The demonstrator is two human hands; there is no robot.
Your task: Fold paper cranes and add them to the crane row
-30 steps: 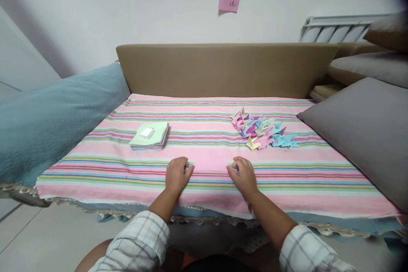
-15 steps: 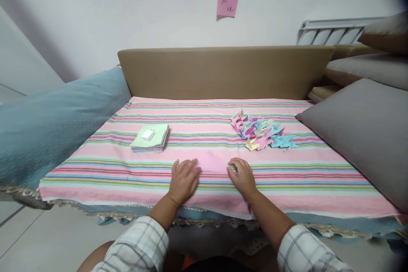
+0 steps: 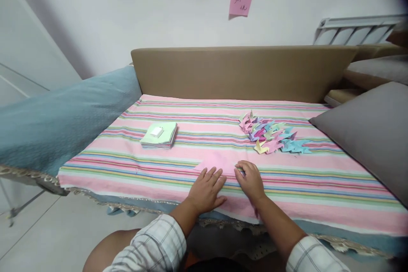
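A pink sheet of origami paper [image 3: 216,160], folded into a triangle, lies on the striped cloth in front of me with its long edge towards me. My left hand [image 3: 205,190] rests palm down on the middle of that edge, its fingers stretched and a little apart. At the paper's right corner, my right hand [image 3: 250,179] has its fingers curled, with thumb and forefinger at the corner. Beyond it to the right is a cluster of folded paper cranes [image 3: 274,136] in several colours. A stack of square paper [image 3: 162,137], green on top, sits to the left.
A small white block [image 3: 157,131] lies on the paper stack. The striped cloth [image 3: 105,165] covers a seat with a brown backrest [image 3: 239,74]. Grey cushions [image 3: 376,131] stand at the right, and a blue-covered armrest [image 3: 79,110] bounds the left.
My left hand has moved right, from the paper's left corner to the middle of its near edge, and its fingers flattened. My right hand stays at the right corner. The view has shifted left.
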